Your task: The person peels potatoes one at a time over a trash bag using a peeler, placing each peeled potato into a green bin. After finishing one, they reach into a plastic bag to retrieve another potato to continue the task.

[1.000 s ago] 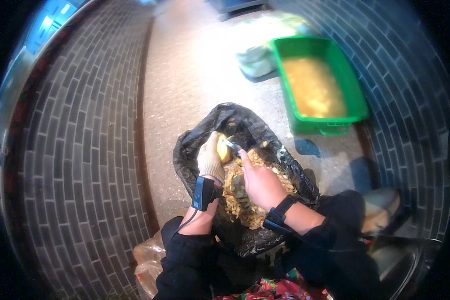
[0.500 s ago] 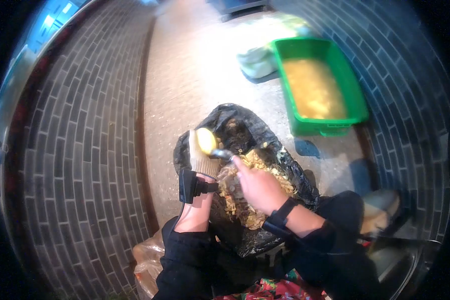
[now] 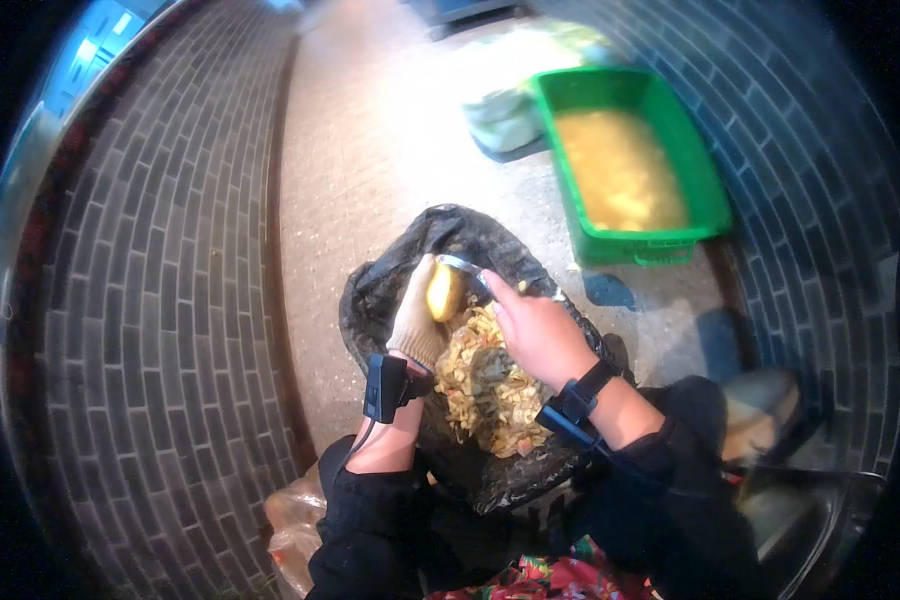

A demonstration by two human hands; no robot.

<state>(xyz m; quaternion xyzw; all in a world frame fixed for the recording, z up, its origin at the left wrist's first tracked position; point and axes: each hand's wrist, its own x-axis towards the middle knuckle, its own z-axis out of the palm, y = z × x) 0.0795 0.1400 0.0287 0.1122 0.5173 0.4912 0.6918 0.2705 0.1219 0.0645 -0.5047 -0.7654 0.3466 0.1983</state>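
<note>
My left hand [image 3: 416, 318], in a beige knit glove, is closed around a pale yellow potato [image 3: 443, 292] that looks peeled. My bare right hand [image 3: 545, 340] grips a peeler [image 3: 463, 264], whose metal end is at the potato's upper end. Whether its blade touches the skin is too blurred to tell. Both hands are above an open black plastic bag [image 3: 370, 310]. A heap of peelings [image 3: 495, 405] lies on the bag, below my right hand.
A green tub [image 3: 712, 190] with yellowish, blurred contents stands on the floor at upper right. Beside it sits a pale sack [image 3: 505, 118]. Brick walls [image 3: 170, 280] rise on both sides. A clear plastic bag [image 3: 295, 535] lies at lower left.
The peeler has gone from the potato's lower end to its upper end. My left hand has tilted to the right with the potato, and my right hand has moved slightly up and right.
</note>
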